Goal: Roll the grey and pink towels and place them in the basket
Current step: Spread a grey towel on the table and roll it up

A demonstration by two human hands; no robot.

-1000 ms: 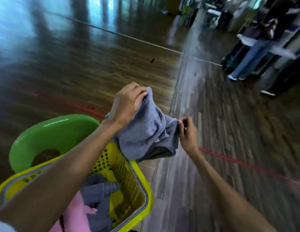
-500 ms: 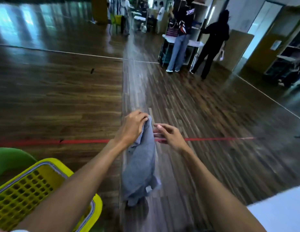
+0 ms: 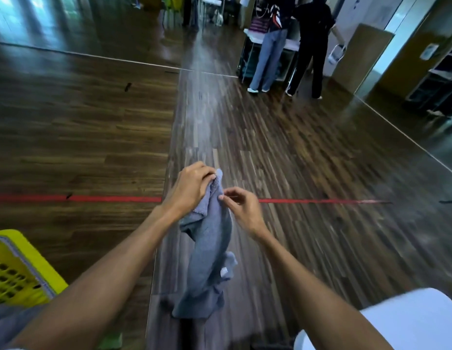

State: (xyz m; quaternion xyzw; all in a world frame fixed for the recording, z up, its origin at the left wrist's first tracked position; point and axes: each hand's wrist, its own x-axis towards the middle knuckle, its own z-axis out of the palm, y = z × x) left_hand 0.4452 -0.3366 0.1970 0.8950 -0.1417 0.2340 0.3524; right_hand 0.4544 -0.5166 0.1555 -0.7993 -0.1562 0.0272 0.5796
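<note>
A grey towel [image 3: 209, 251] hangs limp in the air in front of me, its lower end bunched above the wooden floor. My left hand [image 3: 190, 188] grips its top corner with curled fingers. My right hand [image 3: 241, 207] is just to the right, thumb and forefinger pinching the towel's upper edge. The yellow basket [image 3: 30, 261] shows only as a corner at the lower left, with more grey cloth [image 3: 10, 319] below it. No pink towel is in view.
Dark wooden floor with a red line [image 3: 93, 199] runs across ahead. Two people [image 3: 293, 44] stand at a table at the far right. A white surface [image 3: 411, 322] fills the lower right corner.
The view swung right, away from the basket and green chair. The towel went from bunched over the basket to hanging straight down; my right hand came back to its upper edge.
</note>
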